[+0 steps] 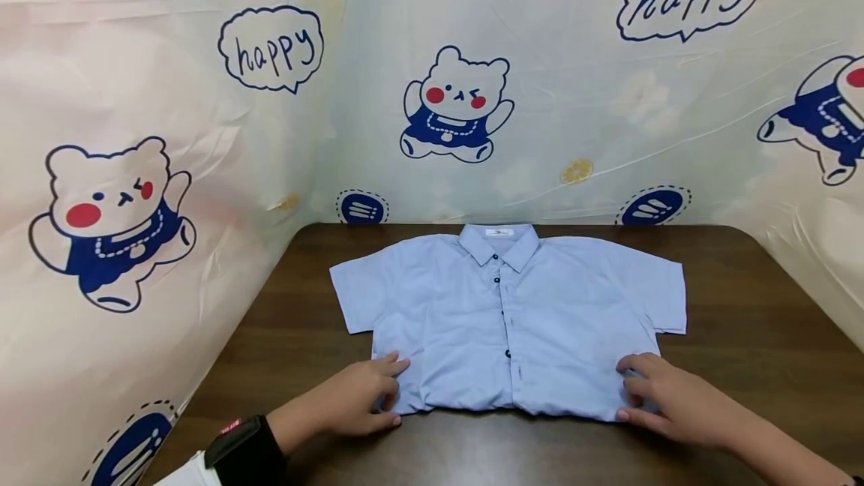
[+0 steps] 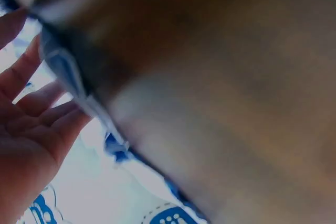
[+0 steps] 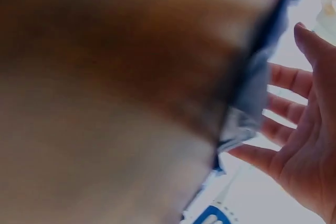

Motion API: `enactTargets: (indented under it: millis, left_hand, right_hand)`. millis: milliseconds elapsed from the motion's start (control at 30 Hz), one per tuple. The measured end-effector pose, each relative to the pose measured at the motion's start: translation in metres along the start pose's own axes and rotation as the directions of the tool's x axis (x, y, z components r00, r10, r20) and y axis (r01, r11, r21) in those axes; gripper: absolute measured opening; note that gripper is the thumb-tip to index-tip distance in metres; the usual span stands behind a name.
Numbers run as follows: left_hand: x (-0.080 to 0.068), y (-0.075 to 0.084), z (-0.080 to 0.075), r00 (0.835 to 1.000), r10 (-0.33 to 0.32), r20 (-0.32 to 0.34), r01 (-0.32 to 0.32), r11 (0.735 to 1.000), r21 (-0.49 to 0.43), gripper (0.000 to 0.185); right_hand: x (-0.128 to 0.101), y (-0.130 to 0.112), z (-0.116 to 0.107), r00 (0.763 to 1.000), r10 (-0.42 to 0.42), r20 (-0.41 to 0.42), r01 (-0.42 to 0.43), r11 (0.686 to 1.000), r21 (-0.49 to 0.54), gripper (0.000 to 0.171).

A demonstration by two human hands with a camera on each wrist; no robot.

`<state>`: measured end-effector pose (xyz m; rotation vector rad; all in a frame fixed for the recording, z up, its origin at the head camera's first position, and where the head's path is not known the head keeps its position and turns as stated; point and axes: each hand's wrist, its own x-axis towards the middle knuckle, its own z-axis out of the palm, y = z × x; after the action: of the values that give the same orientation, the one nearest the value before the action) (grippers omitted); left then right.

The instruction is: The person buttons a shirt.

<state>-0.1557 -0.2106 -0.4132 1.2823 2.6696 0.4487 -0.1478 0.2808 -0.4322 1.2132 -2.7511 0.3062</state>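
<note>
A light blue short-sleeved shirt (image 1: 459, 321) lies front up on the table, collar at the far side and dark buttons down its middle. Its near edge looks folded and slightly bunched. My left hand (image 1: 367, 394) rests at the shirt's near left corner, fingertips on the cloth and thumb apart, just off the near edge. At the near right corner, my right hand (image 1: 651, 396) touches the cloth with its fingers spread. Both wrist views show the fingers of the left hand (image 2: 37, 114) and right hand (image 3: 299, 124) fairly straight along the shirt's side.
The dark brown wooden table (image 1: 742, 306) extends on both sides of the shirt and in front of it. A pale printed curtain (image 1: 574, 81) with bears and "happy" bubbles encloses the back and sides. A black band (image 1: 246, 448) sits on the left wrist.
</note>
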Motion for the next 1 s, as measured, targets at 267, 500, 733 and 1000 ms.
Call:
enactTargets:
  millis: [267,500,733,1000]
  left_hand:
    - [0.037,-0.027,-0.026,0.976,-0.199,-0.088,0.197,0.980,-0.033,0.059]
    - [0.069,-0.053,-0.013,0.903,-0.392,0.175,0.400,0.917,-0.011,0.116]
    - [0.068,-0.061,-0.005,0.891,-0.409,0.197,0.399,0.912,0.092,0.129]
    - [0.065,-0.064,-0.007,0.911,-0.372,0.177,0.350,0.926,0.143,0.131]
  right_hand:
    - [0.049,0.018,-0.020,0.976,0.211,0.051,-0.215,0.973,0.087,0.056]
    - [0.085,0.039,-0.005,0.844,0.359,0.399,-0.460,0.866,0.194,0.113]
    - [0.088,0.040,0.003,0.799,0.400,0.450,-0.495,0.862,0.113,0.128]
    - [0.081,0.042,-0.001,0.803,0.413,0.431,-0.498,0.861,0.104,0.128]
